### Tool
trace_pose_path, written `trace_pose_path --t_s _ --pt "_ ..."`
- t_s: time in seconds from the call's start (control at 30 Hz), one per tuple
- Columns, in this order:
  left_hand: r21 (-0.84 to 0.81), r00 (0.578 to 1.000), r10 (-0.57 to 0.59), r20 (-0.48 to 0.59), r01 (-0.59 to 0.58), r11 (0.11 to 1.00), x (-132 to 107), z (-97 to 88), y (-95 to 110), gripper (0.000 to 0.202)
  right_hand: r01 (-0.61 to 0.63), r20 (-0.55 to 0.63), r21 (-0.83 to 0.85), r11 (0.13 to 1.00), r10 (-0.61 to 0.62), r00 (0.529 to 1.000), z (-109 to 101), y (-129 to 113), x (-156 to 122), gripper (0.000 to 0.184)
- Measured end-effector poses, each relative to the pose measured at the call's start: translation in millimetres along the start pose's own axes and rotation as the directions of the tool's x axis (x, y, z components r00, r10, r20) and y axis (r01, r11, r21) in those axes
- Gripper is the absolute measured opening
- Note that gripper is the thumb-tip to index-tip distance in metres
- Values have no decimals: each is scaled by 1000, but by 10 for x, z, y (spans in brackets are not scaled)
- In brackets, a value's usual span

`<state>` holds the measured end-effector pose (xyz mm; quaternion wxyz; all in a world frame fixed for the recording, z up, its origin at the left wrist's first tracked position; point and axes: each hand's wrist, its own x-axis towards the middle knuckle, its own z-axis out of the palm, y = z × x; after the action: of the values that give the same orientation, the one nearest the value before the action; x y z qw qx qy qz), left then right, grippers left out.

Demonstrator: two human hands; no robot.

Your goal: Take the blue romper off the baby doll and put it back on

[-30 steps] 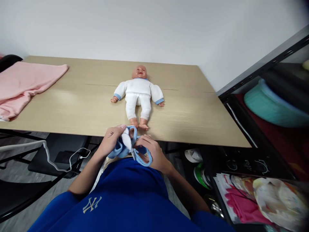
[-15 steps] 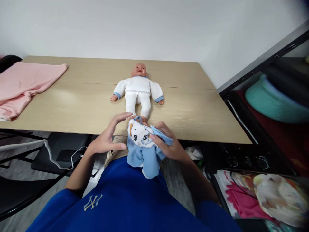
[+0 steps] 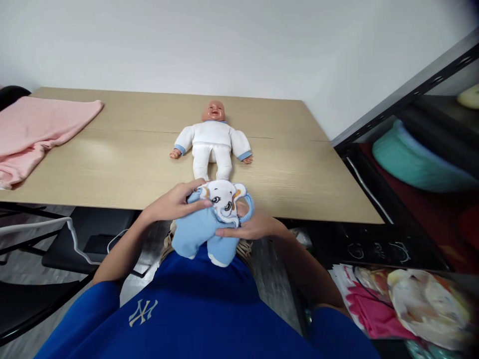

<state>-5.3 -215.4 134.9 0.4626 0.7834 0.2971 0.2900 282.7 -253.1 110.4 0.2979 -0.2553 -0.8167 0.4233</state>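
Note:
In front of my waist, at the table's near edge, I hold a light blue elephant-shaped cloth [image 3: 198, 228]. It has a white face with stitched eyes, a trunk, and a blue loop at its right side. My left hand [image 3: 175, 202] is closed on its upper left edge, thumb on the front. My right hand [image 3: 256, 223] grips the right side, its thumb lying across the front below the trunk and other fingers partly hidden. Just beyond, a baby doll [image 3: 212, 133] in white clothes with blue cuffs lies face up, its feet hidden behind the cloth.
A pink cloth [image 3: 45, 124] lies on the left of the wooden table [image 3: 299, 164]. Black chairs [image 3: 90, 239] and a white cable [image 3: 73, 234] are below left. At the right, a dark shelf holds a teal basin [image 3: 415, 159], with a pink cloth item [image 3: 374, 309] and bags lower down.
My left hand has moved from open beside the elephant cloth to gripping its left side. The cloth has been turned and spread, its face now upright, and my right hand has shifted its hold.

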Motion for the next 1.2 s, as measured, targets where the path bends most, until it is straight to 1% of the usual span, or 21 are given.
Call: trace_pose_path --t_s 0.03,0.1,0.17,0.23,0.3,0.37,0.43,0.5,0.57,0.63,0.67,0.73,0.77,0.83,0.9,0.97,1.0,1.03,1.07,1.13,1.2 --pt "28 995 -30 92 27 999 -30 -65 -8 37 -5 -27 10 1000 5 1000 17 12 2 27" --pt "68 967 -53 250 37 997 -89 -196 -41 38 -10 -54 53 999 13 998 22 49 -5 36" --pt "47 941 -20 338 4 999 -136 -287 -92 34 -15 -22 108 994 17 1000 8 94 -12 40" --pt "-41 937 21 348 -7 999 -161 -306 -152 27 -16 64 143 990 7 998 -1 135 -4 42" --pt "-133 947 32 319 11 991 -167 -257 -218 28 -5 160 136 991 -17 987 6 173 22 50" --pt "-178 961 24 275 26 984 -163 -170 -293 35 6 233 111 994 -32 972 24 220 52 68" --pt "-197 957 25 290 34 980 -162 -84 -382 42 2 288 103 995 -32 957 42 286 69 85" --pt "-222 926 16 377 74 972 -172 -19 -480 48 -12 310 139 990 -31 950 53 370 69 91" --pt "-257 873 32 487 108 960 -196 23 -570 55 -33 269 184 982 -18 963 60 459 56 85" --pt "-310 835 81 544 110 944 -225 56 -633 62 -61 200 240 969 12 980 67 538 37 75" --pt "-334 831 103 546 103 937 -238 71 -655 66 -80 181 269 960 32 983 71 571 27 72" --pt "-355 861 106 498 91 930 -259 97 -684 73 -127 182 325 937 69 981 81 615 8 69" --pt "-354 876 95 472 90 931 -268 105 -697 72 -149 190 345 927 87 978 87 626 -1 69" --pt "-364 906 57 419 110 925 -287 109 -724 63 -189 196 366 911 123 973 101 628 -13 72" --pt "-404 933 -8 359 163 900 -315 104 -748 59 -198 183 409 891 132 974 122 608 -15 81" --pt "-459 958 -102 267 220 861 -346 106 -756 61 -187 184 480 857 110 977 152 583 -9 97" --pt "-482 964 -147 221 239 843 -359 112 -748 62 -183 190 513 839 97 977 169 574 -5 103" --pt "-497 964 -182 194 257 829 -368 121 -732 63 -189 205 536 823 91 974 186 570 -3 106" --pt "-504 961 -208 184 274 819 -373 131 -709 63 -208 230 547 811 94 969 201 571 -3 104" --pt "-494 952 -235 196 303 815 -371 150 -648 62 -274 290 553 787 126 949 217 587 -2 98" --pt "-462 950 -233 207 305 833 -361 158 -577 61 -336 327 574 747 167 930 202 599 7 97"
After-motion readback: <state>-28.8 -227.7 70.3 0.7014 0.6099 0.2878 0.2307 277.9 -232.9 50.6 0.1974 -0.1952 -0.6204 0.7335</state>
